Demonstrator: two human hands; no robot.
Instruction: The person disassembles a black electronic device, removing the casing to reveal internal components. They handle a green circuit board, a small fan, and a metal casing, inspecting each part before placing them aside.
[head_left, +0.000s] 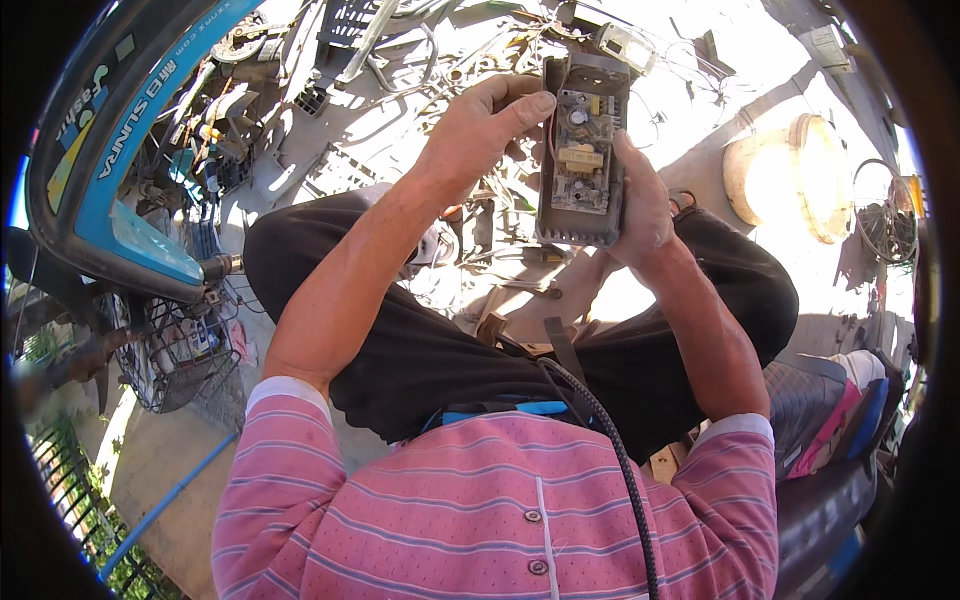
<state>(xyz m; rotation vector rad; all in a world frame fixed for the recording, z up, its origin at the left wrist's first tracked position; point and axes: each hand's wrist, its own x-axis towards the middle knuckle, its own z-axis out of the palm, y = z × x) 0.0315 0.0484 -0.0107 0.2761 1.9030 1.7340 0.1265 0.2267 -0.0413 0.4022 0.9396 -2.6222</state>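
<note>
In front of me, over my lap, I hold up an oblong dark grey plastic casing (590, 226) with its top off. Inside it lies a circuit board (582, 150) with a yellow transformer and small round components. My left hand (478, 130) grips the casing's upper left side, thumb on the rim and fingers partly hidden. From the lower right, my right hand (643, 208) cradles the casing, its thumb along the right wall; its other fingers are hidden underneath.
Scrap metal and loose parts (480, 60) lie over the ground ahead. A round yellowish tub (790, 175) lies on its side at the right. At the left are a blue and black vehicle panel (140, 240) and a wire basket (180, 350). A padded seat (815, 400) stands lower right.
</note>
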